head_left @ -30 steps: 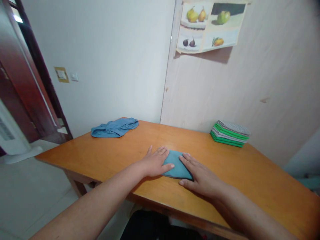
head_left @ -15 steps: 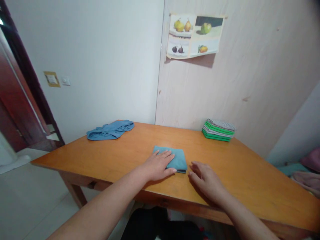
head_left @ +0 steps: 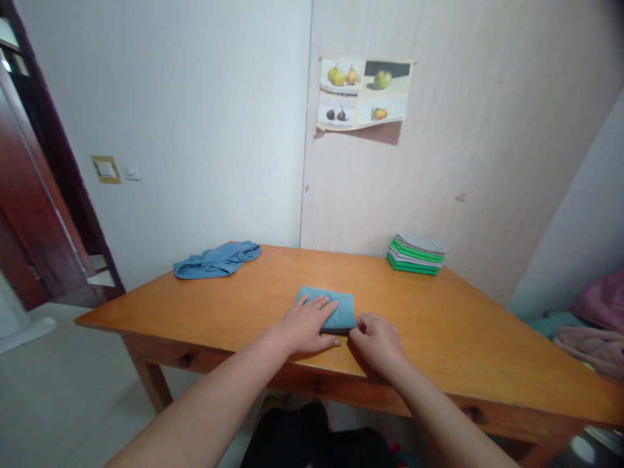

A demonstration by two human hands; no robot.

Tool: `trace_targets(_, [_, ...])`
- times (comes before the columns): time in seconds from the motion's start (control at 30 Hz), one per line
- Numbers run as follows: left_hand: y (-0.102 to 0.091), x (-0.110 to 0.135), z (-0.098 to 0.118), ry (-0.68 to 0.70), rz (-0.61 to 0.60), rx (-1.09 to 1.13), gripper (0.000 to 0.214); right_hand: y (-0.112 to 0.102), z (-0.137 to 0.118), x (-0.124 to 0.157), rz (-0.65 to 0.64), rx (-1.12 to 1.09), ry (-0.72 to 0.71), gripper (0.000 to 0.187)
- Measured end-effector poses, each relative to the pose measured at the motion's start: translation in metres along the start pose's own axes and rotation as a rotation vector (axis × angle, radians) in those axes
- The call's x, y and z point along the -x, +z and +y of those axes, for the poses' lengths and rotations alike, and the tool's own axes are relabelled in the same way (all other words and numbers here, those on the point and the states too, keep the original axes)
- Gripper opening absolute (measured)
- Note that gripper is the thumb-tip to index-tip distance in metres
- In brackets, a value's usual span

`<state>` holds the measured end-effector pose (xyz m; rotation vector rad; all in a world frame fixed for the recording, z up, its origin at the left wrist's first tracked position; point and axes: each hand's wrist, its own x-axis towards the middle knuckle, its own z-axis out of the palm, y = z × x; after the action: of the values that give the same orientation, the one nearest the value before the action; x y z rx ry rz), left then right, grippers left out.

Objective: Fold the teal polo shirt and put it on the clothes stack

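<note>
A folded blue-green cloth (head_left: 344, 313) lies flat near the front edge of the wooden table. My left hand (head_left: 312, 322) rests on top of it, palm down with fingers stretched out, covering its left part. At the cloth's near right corner, my right hand (head_left: 377, 335) is closed, thumb and fingers pinched together on the edge. A dark lower layer shows along the cloth's front side. Exactly how much fabric sits between my right fingertips is hard to see.
A crumpled blue garment (head_left: 219, 260) lies at the table's back left. Folded green and grey-striped cloths form a stack (head_left: 416, 255) at the back right. Behind the table (head_left: 273, 273) stands a wall with a fruit poster (head_left: 363, 94). Pinkish fabric (head_left: 592, 348) lies at the far right.
My right hand has moved left to the cloth's corner and its fingers have closed there. My left hand stays flat on the cloth. The view has tilted up slightly.
</note>
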<state>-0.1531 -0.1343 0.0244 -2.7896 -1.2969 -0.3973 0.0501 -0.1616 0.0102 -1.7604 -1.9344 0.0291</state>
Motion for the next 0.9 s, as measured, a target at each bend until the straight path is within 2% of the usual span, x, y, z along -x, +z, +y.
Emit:
trace_targets(0.17, [-0.006, 0.013, 0.014, 0.035, 0.089, 0.023, 0.074, -0.022, -0.018, 0.009, 0.037, -0.181, -0.003, 0.015])
trace_targets(0.33, [-0.015, 0.026, 0.025, -0.004, 0.181, 0.109, 0.058, -0.044, -0.029, 0.017, 0.088, -0.402, -0.109, 0.019])
trace_targets(0.4, [-0.025, 0.030, 0.028, -0.038, 0.231, 0.211, 0.051, -0.052, -0.025, 0.023, 0.132, -0.561, -0.135, 0.024])
trace_targets(0.47, [-0.039, 0.034, 0.032, -0.090, 0.283, 0.363, 0.041, -0.059, -0.015, 0.029, 0.232, -0.695, -0.105, 0.030])
trace_targets(0.53, [-0.053, 0.038, 0.038, -0.109, 0.332, 0.585, 0.038, -0.062, -0.003, 0.033, 0.327, -0.779, -0.042, 0.041])
trace_targets(0.57, [-0.059, 0.041, 0.041, -0.095, 0.342, 0.721, 0.039, -0.063, 0.002, 0.035, 0.330, -0.815, -0.028, 0.049])
trace_targets(0.63, [-0.067, 0.045, 0.050, -0.040, 0.313, 1.012, 0.042, -0.063, 0.009, 0.039, 0.231, -0.900, -0.041, 0.067])
trace_targets(0.73, [-0.068, 0.053, 0.063, 0.000, 0.200, 1.355, 0.050, -0.065, 0.006, 0.045, -0.072, -1.053, -0.104, 0.082])
trace_targets(0.8, [-0.062, 0.058, 0.069, -0.009, 0.146, 1.496, 0.055, -0.066, -0.001, 0.050, -0.222, -1.143, -0.120, 0.073])
trace_targets(0.9, [-0.050, 0.064, 0.074, -0.023, 0.125, 1.641, 0.060, -0.065, -0.010, 0.056, -0.272, -1.253, -0.090, 0.052])
